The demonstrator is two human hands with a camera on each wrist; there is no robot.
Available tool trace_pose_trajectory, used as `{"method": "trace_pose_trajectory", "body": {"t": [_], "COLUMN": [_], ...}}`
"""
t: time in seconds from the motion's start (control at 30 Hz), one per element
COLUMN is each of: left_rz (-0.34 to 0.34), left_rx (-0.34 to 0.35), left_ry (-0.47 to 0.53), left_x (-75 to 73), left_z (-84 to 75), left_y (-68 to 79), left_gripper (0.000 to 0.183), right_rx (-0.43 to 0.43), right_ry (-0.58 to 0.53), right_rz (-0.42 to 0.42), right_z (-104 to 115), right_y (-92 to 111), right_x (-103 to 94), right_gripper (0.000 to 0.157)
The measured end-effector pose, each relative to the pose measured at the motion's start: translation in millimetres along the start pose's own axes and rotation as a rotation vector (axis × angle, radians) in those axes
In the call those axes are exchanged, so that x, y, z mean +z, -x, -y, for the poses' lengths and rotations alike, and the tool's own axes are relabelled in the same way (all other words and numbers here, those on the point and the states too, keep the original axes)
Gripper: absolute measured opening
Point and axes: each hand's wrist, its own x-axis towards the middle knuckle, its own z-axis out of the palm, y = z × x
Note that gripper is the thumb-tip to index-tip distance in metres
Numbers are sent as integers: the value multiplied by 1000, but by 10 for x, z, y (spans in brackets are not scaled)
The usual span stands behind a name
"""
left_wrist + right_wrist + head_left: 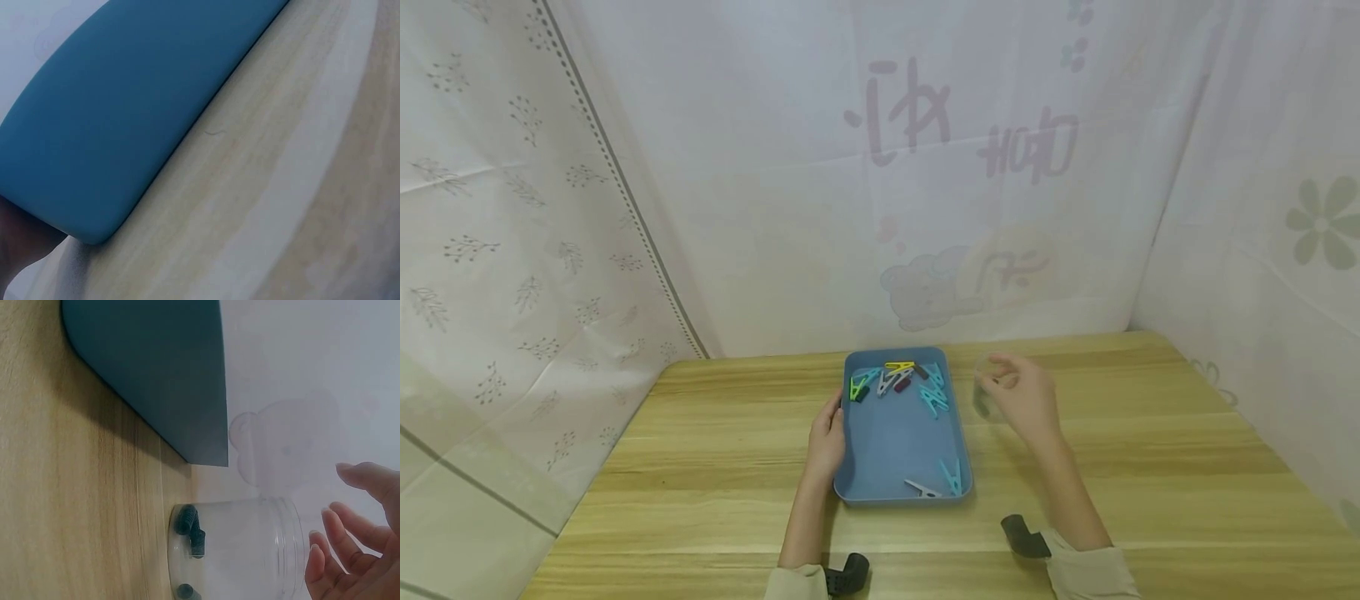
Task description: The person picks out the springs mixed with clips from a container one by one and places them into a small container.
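The jar (240,562), dark pieces (185,519) inside, stands on the worktop (715,467) beside the tray (895,454). The right hand's (1024,397) fingers spread, empty, by its mouth (likely just after a drop); the left hand (827,442) touches the tray, finger curl unclear. Next probably calls for another pick.

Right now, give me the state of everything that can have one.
Tray: right side up on the table
Pegs: loose in the tray, most toward the far end
Jar: upright, no lid visible, dark pieces at the bottom
Left hand: against the tray's left side
Right hand: by the jar's mouth, grip empty
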Motion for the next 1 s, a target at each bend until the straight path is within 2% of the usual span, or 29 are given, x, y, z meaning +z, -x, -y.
{"method": "trace_pose_trajectory", "body": {"t": [0.47,0.73,1.0], "left_rz": [22,18,12], "left_rx": [5,-4,-2], "left_ry": [16,14,4], "left_x": [-14,-11,-14], "left_z": [-43,-56,-39], "left_y": [24,30,20], "left_gripper": [46,46,45], "right_rx": [-58,-132,-110], "right_ry": [-16,-5,32], "right_rz": [27,-6,46], "right_z": [64,78,123], "right_y": [42,10,-2], "right_x": [66,186,243], "right_gripper": [42,37,41]}}
